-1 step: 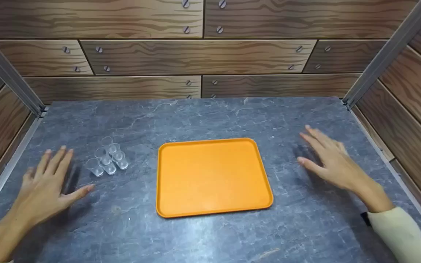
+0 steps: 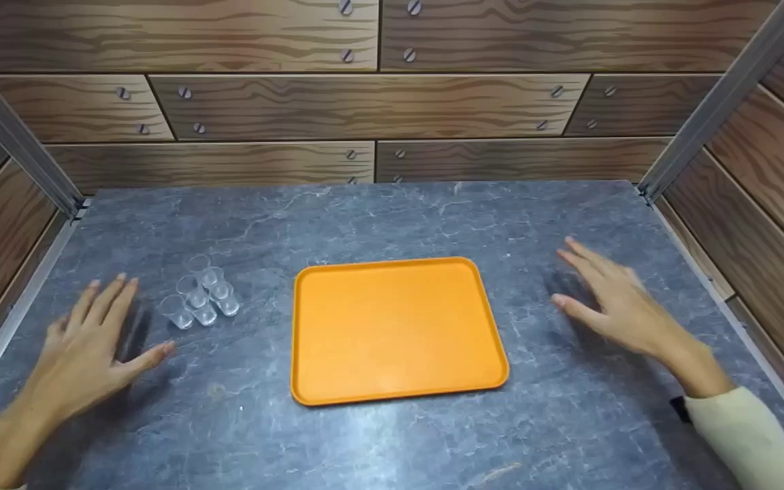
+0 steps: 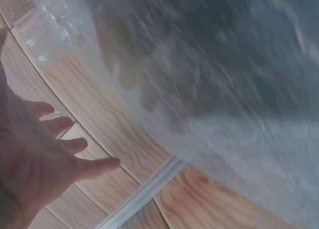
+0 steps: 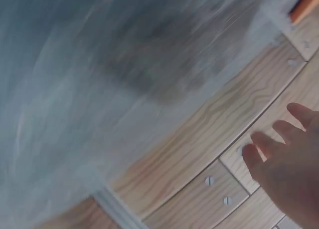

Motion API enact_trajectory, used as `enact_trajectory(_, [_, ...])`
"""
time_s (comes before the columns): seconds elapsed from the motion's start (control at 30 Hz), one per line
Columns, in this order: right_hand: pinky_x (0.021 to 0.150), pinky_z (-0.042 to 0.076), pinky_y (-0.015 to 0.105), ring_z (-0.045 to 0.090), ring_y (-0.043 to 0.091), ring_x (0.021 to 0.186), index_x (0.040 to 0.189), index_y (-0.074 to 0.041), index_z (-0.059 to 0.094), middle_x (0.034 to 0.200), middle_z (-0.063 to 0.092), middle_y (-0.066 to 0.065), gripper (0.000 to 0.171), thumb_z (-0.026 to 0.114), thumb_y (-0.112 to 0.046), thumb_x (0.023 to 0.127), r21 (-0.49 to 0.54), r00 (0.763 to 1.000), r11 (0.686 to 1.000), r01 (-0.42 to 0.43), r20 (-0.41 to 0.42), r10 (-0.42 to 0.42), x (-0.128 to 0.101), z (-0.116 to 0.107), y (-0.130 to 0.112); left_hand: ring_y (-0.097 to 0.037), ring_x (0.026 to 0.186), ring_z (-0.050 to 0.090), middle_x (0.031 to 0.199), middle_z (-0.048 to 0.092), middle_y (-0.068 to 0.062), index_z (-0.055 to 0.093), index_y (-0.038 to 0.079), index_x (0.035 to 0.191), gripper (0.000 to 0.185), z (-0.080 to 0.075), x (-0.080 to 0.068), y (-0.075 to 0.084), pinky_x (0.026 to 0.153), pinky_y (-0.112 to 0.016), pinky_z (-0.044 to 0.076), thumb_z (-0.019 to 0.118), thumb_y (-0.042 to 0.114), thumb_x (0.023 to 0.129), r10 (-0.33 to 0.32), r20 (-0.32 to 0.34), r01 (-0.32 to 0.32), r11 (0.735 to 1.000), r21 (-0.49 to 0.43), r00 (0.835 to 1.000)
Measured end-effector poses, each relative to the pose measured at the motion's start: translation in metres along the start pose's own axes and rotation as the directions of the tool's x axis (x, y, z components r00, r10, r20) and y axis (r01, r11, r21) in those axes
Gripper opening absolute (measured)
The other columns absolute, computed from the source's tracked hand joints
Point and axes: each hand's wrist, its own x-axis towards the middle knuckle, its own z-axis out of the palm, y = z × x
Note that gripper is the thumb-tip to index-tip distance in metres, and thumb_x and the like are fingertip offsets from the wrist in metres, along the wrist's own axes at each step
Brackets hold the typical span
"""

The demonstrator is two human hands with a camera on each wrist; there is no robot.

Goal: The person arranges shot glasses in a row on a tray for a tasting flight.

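Above grey table (image 2: 392, 442) — left hand (image 2: 86, 350) near small glasses (image 2: 200, 299), right hand (image 2: 620, 303) beside orange tray (image 2: 395, 330); both grips open, empty.

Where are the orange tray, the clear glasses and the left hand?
orange tray (image 2: 395, 330): head view, bare middle of its floor.
clear glasses (image 2: 203, 299): head view, centre of the cluster.
left hand (image 2: 86, 354): head view, back of the hand.
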Motion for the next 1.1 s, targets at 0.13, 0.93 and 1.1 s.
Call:
enact_trajectory(0.13, [0.108, 0.033, 0.075, 0.038, 0.043, 0.144, 0.163, -0.027, 0.028, 0.166, 0.031, 0.007, 0.074, 0.066, -0.037, 0.100, 0.149, 0.999, 0.989, -0.011, 0.054, 0.003, -0.006, 0.006, -0.011, -0.053, 0.140, 0.037, 0.152, 0.044, -0.028, 0.039, 0.005, 0.155, 0.087, 0.003, 0.002, 0.008, 0.100, -0.082, 0.028, 0.079, 0.044, 0.088, -0.033, -0.039, 0.027, 0.987, -0.161, 0.999])
enact_trajectory(0.93, [0.113, 0.016, 0.079, 0.008, 0.028, 0.158, 0.166, -0.024, 0.010, 0.173, 0.006, -0.001, 0.121, 0.078, -0.068, 0.077, 0.092, 0.913, 0.988, 0.121, 0.381, -0.147, 0.013, 0.052, -0.053, -0.002, 0.098, 0.068, 0.109, 0.073, 0.016, 0.056, -0.007, 0.133, 0.046, 0.025, 0.020, 0.013, 0.078, -0.020, 0.059, 0.075, 0.007, 0.093, -0.276, 0.029, 0.210, 0.656, -0.725, 0.961])
enact_trajectory(1.1, [0.113, 0.014, 0.080, 0.006, 0.028, 0.159, 0.166, -0.025, 0.008, 0.173, 0.003, -0.003, 0.125, 0.079, -0.070, 0.074, 0.091, 0.897, 0.992, 0.086, 0.427, -0.117, 0.018, 0.053, -0.051, -0.002, 0.096, 0.068, 0.108, 0.073, 0.016, 0.060, -0.006, 0.131, 0.045, 0.026, 0.022, 0.011, 0.076, -0.021, 0.059, 0.076, 0.010, 0.093, -0.307, 0.066, 0.253, 0.623, -0.740, 0.949])
